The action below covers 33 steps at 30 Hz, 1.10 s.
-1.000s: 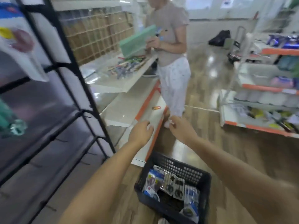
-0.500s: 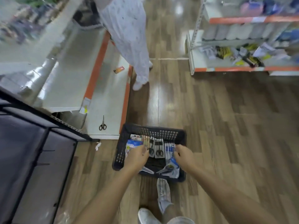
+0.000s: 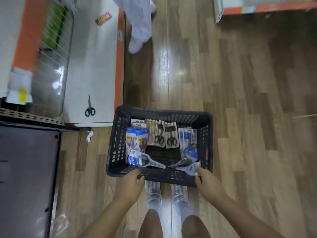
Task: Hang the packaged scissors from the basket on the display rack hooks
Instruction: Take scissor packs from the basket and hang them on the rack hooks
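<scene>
Fingers of both hands now curl over the near rim of the black basket (image 3: 120, 148): left hand (image 3: 131, 183) grips the rim at 7 o'clock, right hand (image 3: 208, 183) at 5 o'clock, its fingertips (image 3: 197, 171) also touching a clear blister pack (image 3: 187, 166) lying against that wall. Half a second ago both hands were down among the packs; now they are back on the rim and hold no pack clear of the basket. Packaged scissors (image 3: 164, 136) all sit inside, a row leaning on the far wall at 12 o'clock, others along both sides. One loose pair of scissors (image 3: 89, 107) lies on the white shelf base at 10 o'clock. Likely the basket gets lifted or dragged toward the dark rack panel (image 3: 25, 177) at 9 o'clock; nothing is hung from this grab.
</scene>
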Tool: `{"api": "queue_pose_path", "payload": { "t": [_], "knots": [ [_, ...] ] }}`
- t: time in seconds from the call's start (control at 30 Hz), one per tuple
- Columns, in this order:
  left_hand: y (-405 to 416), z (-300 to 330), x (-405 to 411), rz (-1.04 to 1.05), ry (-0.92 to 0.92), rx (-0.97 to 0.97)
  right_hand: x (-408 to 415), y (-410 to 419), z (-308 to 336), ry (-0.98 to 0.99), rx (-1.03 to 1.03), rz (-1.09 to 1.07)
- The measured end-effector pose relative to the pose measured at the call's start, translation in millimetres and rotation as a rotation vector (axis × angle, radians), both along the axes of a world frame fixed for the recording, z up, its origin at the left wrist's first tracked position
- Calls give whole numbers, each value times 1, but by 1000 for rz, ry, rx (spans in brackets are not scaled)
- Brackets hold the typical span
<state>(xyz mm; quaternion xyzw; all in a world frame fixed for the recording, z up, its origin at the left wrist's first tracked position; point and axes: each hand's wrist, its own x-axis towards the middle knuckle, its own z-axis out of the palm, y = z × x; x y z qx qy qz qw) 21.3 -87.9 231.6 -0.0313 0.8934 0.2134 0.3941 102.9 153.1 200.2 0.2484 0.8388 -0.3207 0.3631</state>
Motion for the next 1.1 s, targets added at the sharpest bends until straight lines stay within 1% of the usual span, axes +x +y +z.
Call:
{"api": "queue_pose_path", "payload": {
  "t": [0.1, 0.17, 0.23, 0.33, 0.43, 0.47, 0.63, 0.7, 0.8, 0.93, 1.1],
  "knots": [
    [-12, -52, 3, 45, -48, -38, 13, -9, -44, -36, -5, -24],
    [-19, -89, 4, 31, -78, -75, 18, -18, -74, -85, -8, -12],
    [-25, -127, 2, 3, -82, -85, 15, -27, -108, -91, -22, 7],
    [-36, -182, -9, -37, -56, -94, -4, -43, -157, -55, -54, 64],
    [-53, -235, -29, -19, -27, -129, -34, -62, -201, 27, -61, 77],
    [-55, -242, -38, -7, -9, -130, -44, -65, -205, 50, -59, 72],
    [-66, -312, -74, 171, 96, -93, -87, -97, -272, 131, -130, 24],
    [-67, -337, -85, 199, 140, -88, -104, -108, -298, 153, -185, -16],
    [-63, -364, -100, 269, 217, -111, -130, -127, -332, 184, -247, -80],
    [-52, -388, -104, 318, 372, -258, -162, -149, -363, 249, -372, -182],
    [-50, -401, -104, 394, 400, -206, -183, -170, -395, 316, -457, -333]
  ]
}}
